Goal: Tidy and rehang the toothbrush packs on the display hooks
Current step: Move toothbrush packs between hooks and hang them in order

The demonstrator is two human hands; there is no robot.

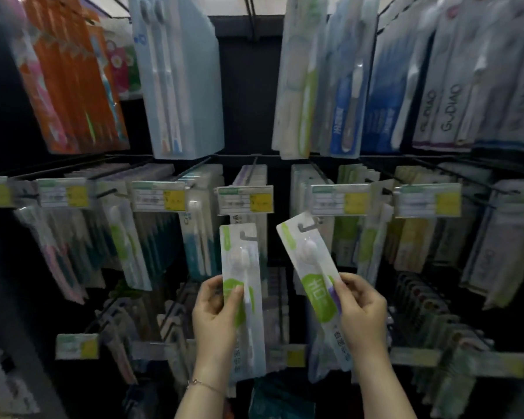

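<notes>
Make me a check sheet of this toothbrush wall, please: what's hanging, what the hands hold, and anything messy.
Surface: no table; a dark display wall with black hooks.
Job's things: left pack, green and white, upright; right pack, same kind, top tilted left. Neither is clearly on a hook.
Clutter: crowded hanging rows, some packs askew; blurred.
Grippers: left hand grips the left pack; right hand holds the right pack.
Cables: nothing seen.
Surroundings: price tags at the hook ends; bigger packs above; bracelet on the left wrist.
</notes>
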